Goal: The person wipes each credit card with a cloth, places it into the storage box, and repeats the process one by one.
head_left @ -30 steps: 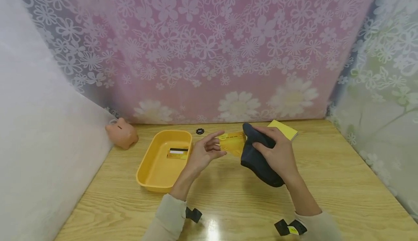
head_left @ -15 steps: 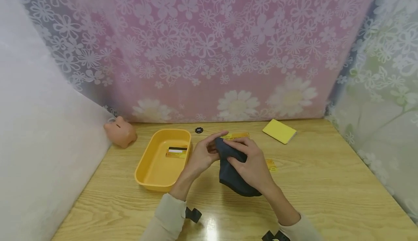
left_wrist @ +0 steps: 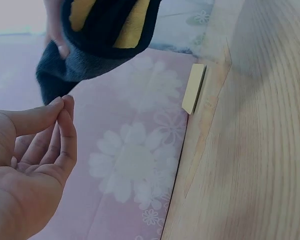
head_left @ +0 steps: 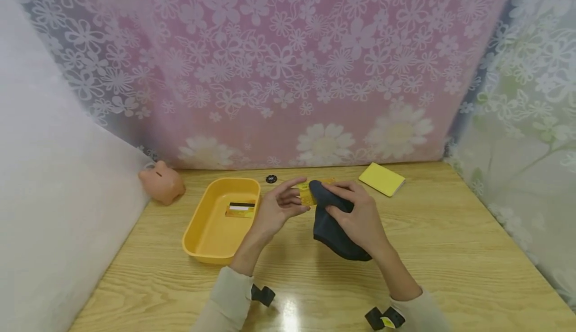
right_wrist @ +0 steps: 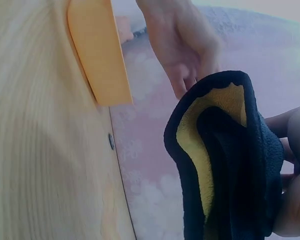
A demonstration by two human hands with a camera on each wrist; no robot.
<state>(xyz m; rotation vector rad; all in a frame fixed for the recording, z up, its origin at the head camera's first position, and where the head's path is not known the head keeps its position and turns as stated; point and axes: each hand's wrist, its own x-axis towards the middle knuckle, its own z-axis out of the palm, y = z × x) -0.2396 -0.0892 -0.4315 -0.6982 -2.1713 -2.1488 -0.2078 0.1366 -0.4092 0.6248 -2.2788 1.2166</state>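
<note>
Left hand (left_wrist: 30, 175), thumb and fingertips together, beside dark, yellow-lined cloth (left_wrist: 97, 62).

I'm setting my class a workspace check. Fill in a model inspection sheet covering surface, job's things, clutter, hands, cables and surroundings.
Surface: wood-grain table.
Job's things: folded cloth, dark with yellow inside; yellow card, partly hidden by it.
Clutter: tray holding a striped card; piggy bank, chip, notebook.
Hands: right hand grips the cloth; left hand pinches the yellow card.
Cables: nothing seen.
Surroundings: floral curtain behind the table.
</note>
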